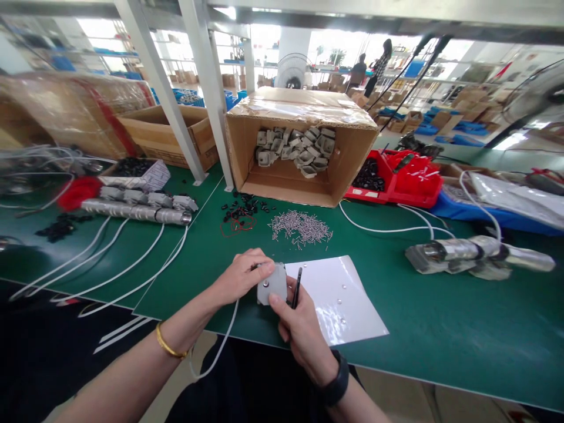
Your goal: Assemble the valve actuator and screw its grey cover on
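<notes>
Near the table's front edge, my left hand [242,275] grips the upper left side of a small grey housing [277,284], its thumb across the top. A white cable [225,342] hangs below that hand. My right hand [306,320] is closed on the housing's lower right side, thumb on its face. Between its fingers a slim black pen-like tool [298,286] also points upward; its exact kind is unclear. On the housing's face sits a small round shiny part. Beside the right hand lies a white sheet [352,288] bearing several small clear discs.
Behind the hands lie a screw pile [302,228] and small black parts [244,207]. A cardboard box [282,181] holds grey housings. Red bins [414,194] stand right of it. Silvery cylindrical assemblies with white cables lie left [136,210] and right [480,249]. Metal posts [215,100] rise behind.
</notes>
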Available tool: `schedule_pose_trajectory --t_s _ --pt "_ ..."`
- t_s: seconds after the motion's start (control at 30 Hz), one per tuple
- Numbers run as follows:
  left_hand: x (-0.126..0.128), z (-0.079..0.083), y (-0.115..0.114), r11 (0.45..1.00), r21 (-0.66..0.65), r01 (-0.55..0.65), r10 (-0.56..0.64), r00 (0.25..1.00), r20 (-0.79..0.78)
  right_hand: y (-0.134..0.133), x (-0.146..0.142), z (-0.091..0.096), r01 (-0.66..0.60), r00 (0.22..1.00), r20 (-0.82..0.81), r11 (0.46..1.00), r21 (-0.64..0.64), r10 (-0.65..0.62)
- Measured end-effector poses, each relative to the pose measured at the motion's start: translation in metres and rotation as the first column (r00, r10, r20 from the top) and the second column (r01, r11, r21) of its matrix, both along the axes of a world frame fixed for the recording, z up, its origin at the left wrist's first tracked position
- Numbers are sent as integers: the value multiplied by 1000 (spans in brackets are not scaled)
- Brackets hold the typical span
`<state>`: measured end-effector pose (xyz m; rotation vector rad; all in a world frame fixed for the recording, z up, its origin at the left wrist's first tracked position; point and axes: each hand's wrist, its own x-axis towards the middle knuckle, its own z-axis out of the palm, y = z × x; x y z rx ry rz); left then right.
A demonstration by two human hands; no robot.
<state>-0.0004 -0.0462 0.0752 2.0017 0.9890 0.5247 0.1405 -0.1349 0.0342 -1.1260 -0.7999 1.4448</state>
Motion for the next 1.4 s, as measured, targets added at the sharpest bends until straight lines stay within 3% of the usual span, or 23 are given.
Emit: schedule_pose_trajectory --t_s 0.37,0.53,0.67,0.77,0.9,1.1,1.3,1.4 --pt "5 -11 -4 995 22 -94 92 993 67 -2 -10 2 43 999 19 993 -112 -41" --pt "-17 7 -1 988 -97 121 -115 991 66 -4 -17 4 42 998 60 996 -77 -38" --pt "-41 24 -7 968 -105 228 -226 974 32 -6 -22 8 2 999 53 998 57 -5" --pt "-54 25 -21 977 -52 207 -206 978 19 -7 -26 12 -54 996 79 990 129 44" --pt "-62 10 -36 993 40 115 -115 993 12 -6 -26 15 -133 979 167 986 101 115" --pt "-56 -7 -38 988 151 31 -36 999 27 4 -17 19 -163 926 356 984 68 128" --pt "-43 -2 -34 991 113 -73 63 994 87 8 -11 20 -155 910 395 987 38 128" --pt "-38 4 -34 996 90 -6 2 999 44 6 -11 15 -109 945 313 994 27 95"
